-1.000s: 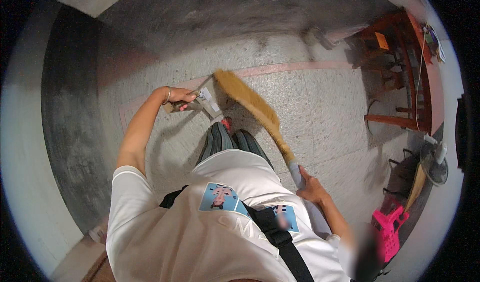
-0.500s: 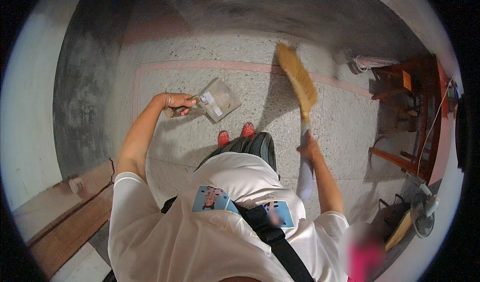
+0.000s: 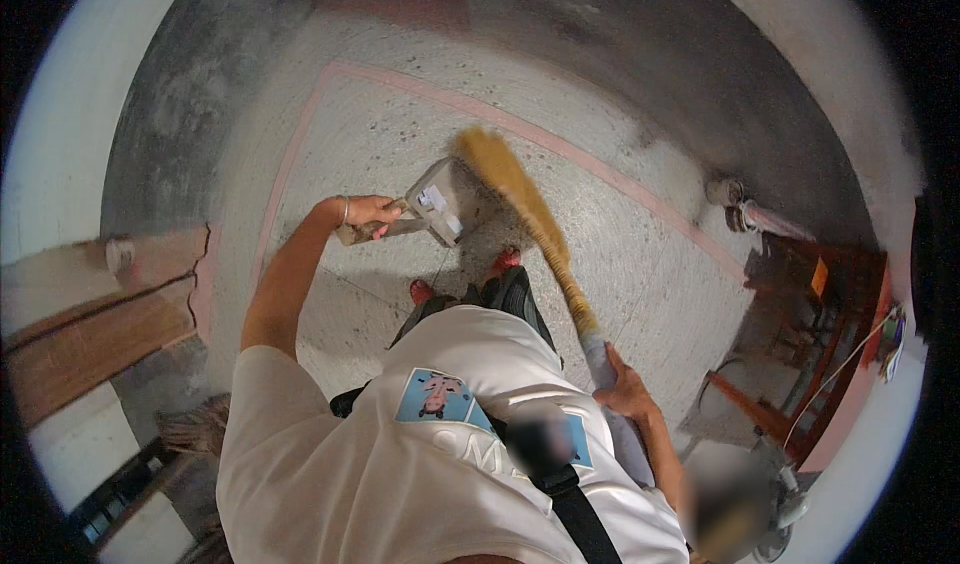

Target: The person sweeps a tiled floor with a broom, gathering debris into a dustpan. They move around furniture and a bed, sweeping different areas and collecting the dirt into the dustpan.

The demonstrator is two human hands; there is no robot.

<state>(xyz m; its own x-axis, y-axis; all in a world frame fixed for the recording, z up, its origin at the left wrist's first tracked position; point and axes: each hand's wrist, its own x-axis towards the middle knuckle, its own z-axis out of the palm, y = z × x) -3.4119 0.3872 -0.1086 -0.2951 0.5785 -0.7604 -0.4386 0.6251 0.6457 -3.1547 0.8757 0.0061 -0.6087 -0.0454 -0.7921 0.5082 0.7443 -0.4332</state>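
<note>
My left hand (image 3: 372, 216) is closed round the handle of a grey dustpan (image 3: 434, 190), which has whitish paper labels on it. The pan is held low, ahead of my red-shod feet (image 3: 505, 261). My right hand (image 3: 627, 384) grips the pale grey handle of a broom (image 3: 525, 204) with long yellow-brown bristles. The bristle tips reach forward and left, close to the dustpan's far right side. Whether they touch the pan or the floor I cannot tell, and the pan's inside shows only in part.
A pink stripe (image 3: 560, 136) runs across the speckled floor (image 3: 630, 254). Dark-painted walls rise ahead and left. On the right stand a wooden furniture frame (image 3: 800, 334) and a rolled item (image 3: 775, 221). Another brush-like bundle (image 3: 195, 427) lies at the lower left, beside a wooden plank (image 3: 110, 339).
The broom head has swung left toward the dustpan, and my right hand has come lower and nearer my body. The whole view has turned. Both hands keep their hold.
</note>
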